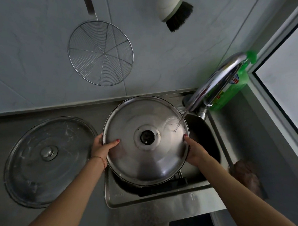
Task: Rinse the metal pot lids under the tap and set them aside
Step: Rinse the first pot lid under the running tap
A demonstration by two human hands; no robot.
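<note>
A large metal pot lid (130, 158) with a dark knob in its middle is held over the sink (150, 199), domed side up. My left hand (103, 147) grips its left rim and my right hand (195, 150) grips its right rim. Water runs from the chrome tap (215, 83) in a thin stream onto the lid's upper right part. A second metal lid (33, 165) with a silver knob lies flat on the counter to the left of the sink.
A wire skimmer (101, 53) and a scrubbing brush (176, 10) hang on the tiled wall behind. A green detergent bottle (234, 85) stands behind the tap. A brownish cloth (246, 175) lies on the right counter, beside a window frame (286, 114).
</note>
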